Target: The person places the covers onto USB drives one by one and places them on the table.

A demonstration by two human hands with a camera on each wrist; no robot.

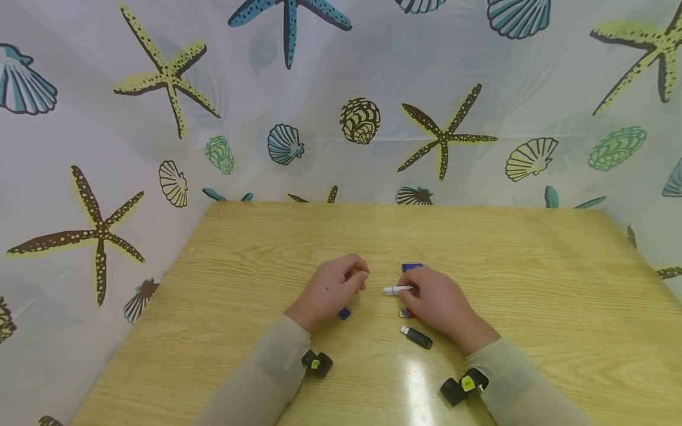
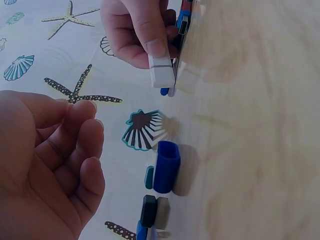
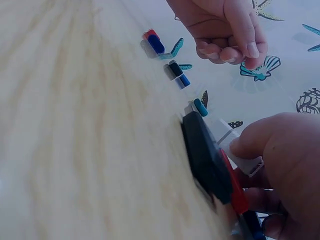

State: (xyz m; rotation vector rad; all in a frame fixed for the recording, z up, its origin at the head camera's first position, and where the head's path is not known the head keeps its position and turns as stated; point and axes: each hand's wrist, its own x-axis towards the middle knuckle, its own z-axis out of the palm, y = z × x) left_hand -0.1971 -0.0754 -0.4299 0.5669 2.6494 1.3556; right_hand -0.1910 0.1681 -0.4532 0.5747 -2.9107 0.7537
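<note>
My right hand (image 1: 438, 299) pinches a white USB stick (image 1: 394, 290) between thumb and fingers, just above the table. A thin dark line crosses the stick near its left end, clear in the left wrist view. My left hand (image 1: 334, 288) hovers to the left, fingers loosely curled, with nothing visible in them. By the right hand lie a blue stick (image 1: 412, 267), a partly hidden red and blue USB stick (image 1: 407, 313) and a black USB stick (image 1: 417, 338) with its metal plug bare. A blue cap (image 1: 344, 313) lies beside the left wrist.
Several small caps stand in a row near the left hand, among them a teal cap (image 3: 200, 107), a black cap (image 3: 175, 68) and a red one (image 3: 152, 33). The wooden table (image 1: 298, 236) meets a shell-patterned cloth (image 1: 319, 160) at the back and sides.
</note>
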